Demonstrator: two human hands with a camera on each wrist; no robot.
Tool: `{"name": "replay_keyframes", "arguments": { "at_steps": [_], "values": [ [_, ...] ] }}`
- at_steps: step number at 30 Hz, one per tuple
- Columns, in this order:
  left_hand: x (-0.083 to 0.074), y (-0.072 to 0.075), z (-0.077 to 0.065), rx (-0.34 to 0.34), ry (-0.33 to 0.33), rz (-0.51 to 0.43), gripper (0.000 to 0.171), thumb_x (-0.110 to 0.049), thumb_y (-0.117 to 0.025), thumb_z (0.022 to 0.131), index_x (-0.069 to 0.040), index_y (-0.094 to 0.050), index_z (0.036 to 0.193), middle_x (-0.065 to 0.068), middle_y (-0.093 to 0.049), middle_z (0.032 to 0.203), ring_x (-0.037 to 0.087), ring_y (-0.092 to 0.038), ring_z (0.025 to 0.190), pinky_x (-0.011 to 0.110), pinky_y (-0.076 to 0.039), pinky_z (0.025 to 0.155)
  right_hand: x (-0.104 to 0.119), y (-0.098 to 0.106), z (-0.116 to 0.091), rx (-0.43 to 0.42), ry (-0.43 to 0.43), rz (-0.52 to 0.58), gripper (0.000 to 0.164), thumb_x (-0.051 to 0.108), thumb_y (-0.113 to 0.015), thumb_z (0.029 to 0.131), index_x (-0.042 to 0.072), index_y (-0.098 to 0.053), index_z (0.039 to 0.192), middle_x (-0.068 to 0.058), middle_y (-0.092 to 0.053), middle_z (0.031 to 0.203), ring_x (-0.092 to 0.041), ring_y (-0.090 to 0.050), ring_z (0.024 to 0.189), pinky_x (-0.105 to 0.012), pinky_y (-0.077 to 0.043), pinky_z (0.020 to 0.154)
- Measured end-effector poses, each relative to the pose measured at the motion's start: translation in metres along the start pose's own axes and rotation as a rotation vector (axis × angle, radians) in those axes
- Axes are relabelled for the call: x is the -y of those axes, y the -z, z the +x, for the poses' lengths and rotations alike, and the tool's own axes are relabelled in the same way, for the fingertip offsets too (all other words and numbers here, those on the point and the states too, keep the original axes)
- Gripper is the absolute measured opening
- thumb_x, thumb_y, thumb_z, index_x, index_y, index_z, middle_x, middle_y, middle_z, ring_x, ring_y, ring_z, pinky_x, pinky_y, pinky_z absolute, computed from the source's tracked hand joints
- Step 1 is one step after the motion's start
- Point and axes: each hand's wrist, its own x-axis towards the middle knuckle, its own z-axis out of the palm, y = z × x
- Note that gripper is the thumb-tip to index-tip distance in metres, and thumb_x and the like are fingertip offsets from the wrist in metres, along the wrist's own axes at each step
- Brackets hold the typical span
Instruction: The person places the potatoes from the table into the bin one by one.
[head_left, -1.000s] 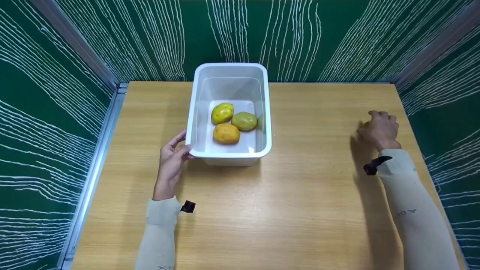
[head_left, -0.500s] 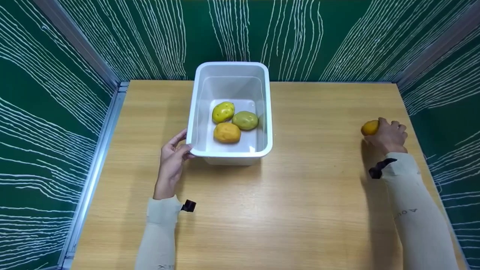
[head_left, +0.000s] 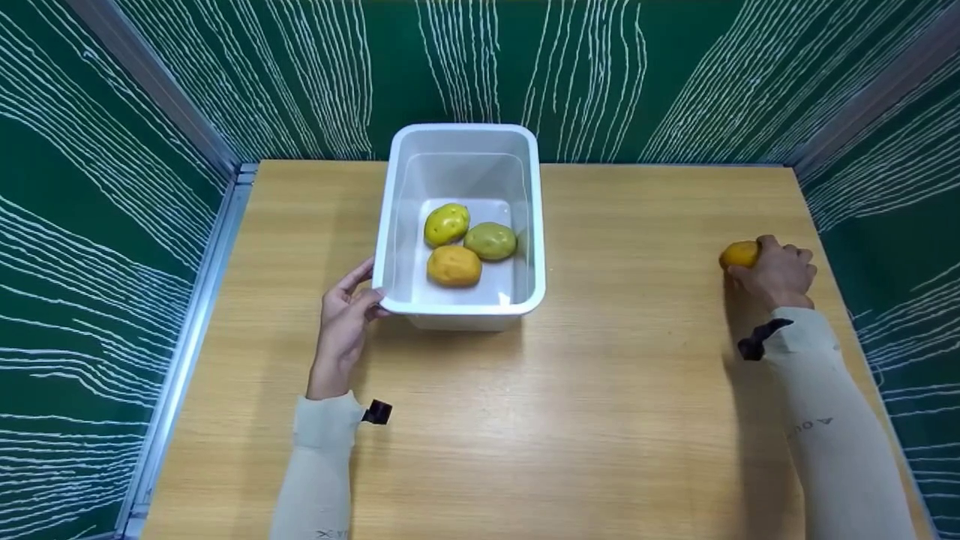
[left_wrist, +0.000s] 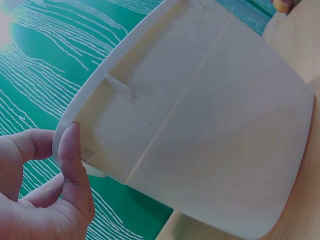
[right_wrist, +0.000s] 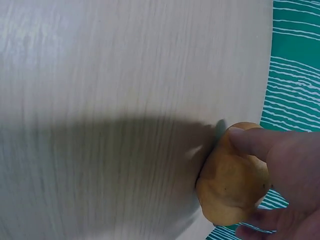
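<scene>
My left hand (head_left: 345, 319) pinches the near left corner of a white plastic bin's rim (head_left: 459, 308). In the left wrist view, the thumb presses the outside of the bin wall (left_wrist: 220, 110) just under the rim. Inside the bin lie a yellow-green mango (head_left: 446, 224), a green mango (head_left: 490, 241) and an orange mango (head_left: 454, 266), close together on the floor. At the table's right side, my right hand (head_left: 780, 276) grips another orange mango (head_left: 739, 255). The right wrist view shows the thumb and fingers around this mango (right_wrist: 232, 182), close to the tabletop; contact beneath is unclear.
The light wooden table (head_left: 600, 420) has its right edge just beyond the right hand. Green panels (head_left: 675, 75) with white wavy lines enclose the back and sides. A metal rail (head_left: 184, 330) runs along the left edge.
The right hand has moved slightly right and nearer, and the orange mango, mostly hidden under it before, now shows at its left. The left hand and bin have hardly moved.
</scene>
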Motion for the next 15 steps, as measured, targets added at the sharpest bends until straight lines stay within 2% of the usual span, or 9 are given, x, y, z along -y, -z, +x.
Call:
{"name": "replay_keyframes", "arguments": {
  "at_steps": [7,15],
  "values": [
    [0.001,0.001,0.0,0.019,-0.025,-0.016,0.058,0.017,-0.054,0.093,0.011,-0.049,0.15,0.017,-0.053,0.129,0.013,-0.068,0.077,0.018,-0.061,0.059,0.018,0.006,0.001,-0.03,0.063,-0.003,0.069,0.022,-0.067,0.104,-0.008,-0.033,0.156,-0.043,-0.039,0.139,-0.06,-0.028,0.128,-0.072,-0.031,0.111],
    [0.001,0.0,0.0,0.005,-0.015,-0.017,0.058,0.018,-0.054,0.092,0.011,-0.049,0.15,0.016,-0.054,0.129,0.013,-0.067,0.076,0.018,-0.062,0.059,0.055,0.016,0.001,-0.064,0.148,-0.002,0.071,0.02,-0.069,0.103,-0.003,-0.033,0.16,-0.041,-0.039,0.142,-0.058,-0.027,0.13,-0.073,-0.029,0.113]
  ]
}}
